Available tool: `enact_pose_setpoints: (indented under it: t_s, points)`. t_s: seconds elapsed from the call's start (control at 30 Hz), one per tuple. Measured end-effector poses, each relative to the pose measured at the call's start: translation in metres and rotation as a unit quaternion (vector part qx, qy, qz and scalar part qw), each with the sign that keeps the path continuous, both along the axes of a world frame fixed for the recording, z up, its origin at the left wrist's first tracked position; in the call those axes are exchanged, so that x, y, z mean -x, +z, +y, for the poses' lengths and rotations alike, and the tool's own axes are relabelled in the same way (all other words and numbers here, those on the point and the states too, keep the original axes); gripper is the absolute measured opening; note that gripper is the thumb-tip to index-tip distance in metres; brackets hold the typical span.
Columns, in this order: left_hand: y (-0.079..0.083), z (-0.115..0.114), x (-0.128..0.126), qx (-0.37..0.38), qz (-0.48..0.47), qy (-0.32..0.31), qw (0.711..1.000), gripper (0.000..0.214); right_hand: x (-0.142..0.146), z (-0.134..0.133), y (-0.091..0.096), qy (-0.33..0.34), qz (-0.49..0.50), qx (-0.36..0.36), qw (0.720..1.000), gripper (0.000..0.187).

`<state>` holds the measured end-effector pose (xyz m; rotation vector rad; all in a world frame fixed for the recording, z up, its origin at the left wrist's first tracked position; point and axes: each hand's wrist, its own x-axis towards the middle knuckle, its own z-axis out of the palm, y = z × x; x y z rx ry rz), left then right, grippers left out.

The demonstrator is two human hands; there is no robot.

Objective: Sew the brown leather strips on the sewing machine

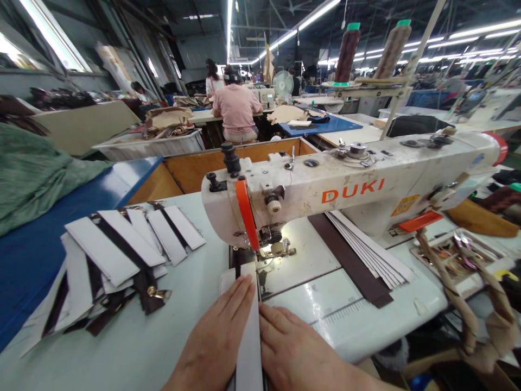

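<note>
My left hand and right hand lie flat and open, pressing down on either side of a white strip, pinching nothing. The strip runs straight up the table to the presser foot of the sewing machine. To my left, a loose pile of strips looks like the done part: each has a dark band, and at least one brass buckle shows. To the right of the needle, a neat stack of white strips on a dark strip has no buckles I can see, so it looks like what is left. Past the machine, a small tray holds metal bits, too small to name. Farther back, a white crate holds tan and dark offcuts.
</note>
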<state>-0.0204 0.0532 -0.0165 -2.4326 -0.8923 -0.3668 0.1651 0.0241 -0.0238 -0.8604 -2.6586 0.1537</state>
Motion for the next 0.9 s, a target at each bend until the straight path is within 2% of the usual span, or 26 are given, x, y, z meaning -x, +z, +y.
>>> enact_pose_setpoints:
  t_s: [0.27, 0.53, 0.77, 0.9]
  points:
    - [0.001, 0.0, -0.001, 0.009, 0.014, 0.005, 1.0, 0.043, -0.001, 0.0, 0.003, 0.002, 0.001, 0.004, 1.0, 0.033]
    - [0.001, 0.001, 0.0, 0.056, 0.022, 0.013, 0.998, 0.044, -0.005, -0.002, 0.009, 0.004, 0.003, 0.006, 1.0, 0.033]
    - [0.01, 0.003, -0.005, 0.102, 0.03, 0.006, 0.994, 0.046, -0.005, 0.001, 0.011, -0.058, 0.04, 0.004, 0.998, 0.021]
    - [0.006, 0.004, -0.002, 0.122, 0.011, 0.027, 0.992, 0.051, -0.004, 0.009, 0.017, -0.093, 0.072, 0.006, 0.993, 0.007]
